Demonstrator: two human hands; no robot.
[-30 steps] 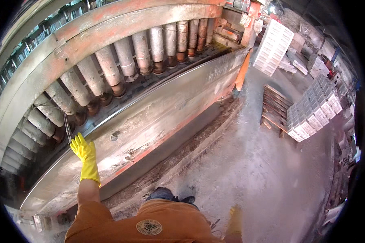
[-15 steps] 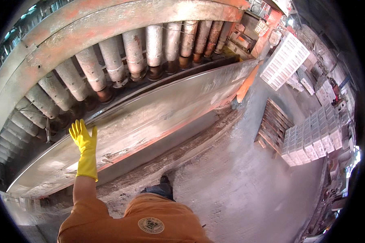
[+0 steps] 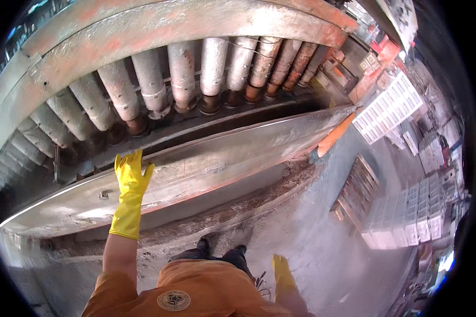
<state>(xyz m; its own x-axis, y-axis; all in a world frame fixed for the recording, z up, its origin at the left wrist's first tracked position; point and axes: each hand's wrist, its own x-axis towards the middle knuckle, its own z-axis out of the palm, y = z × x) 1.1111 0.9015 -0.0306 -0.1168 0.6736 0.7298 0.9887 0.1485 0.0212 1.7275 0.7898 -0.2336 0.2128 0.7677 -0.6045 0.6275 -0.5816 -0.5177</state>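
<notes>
My left hand wears a long yellow rubber glove. Its fingers bend over the upper rim of a long, scuffed metal panel, and the thumb stays apart on the near side. Behind the rim lies a dark gap, in front of a row of thick grey metal cylinders. At the lower right, beside my body and above the floor, hangs my right hand in a matching glove. It touches nothing that I can see, and blur hides how its fingers lie.
A heavy curved beam spans the top of the machine. To the right stand a wooden pallet, a stack of pale blocks and a white slatted stack. An orange piece sits at the panel's far end. Dust covers the floor.
My left hand has shifted right along the rim, its spread fingers now bent over it. The dark gap behind the panel looks wider. My right hand has come into view, and the view has shifted.
</notes>
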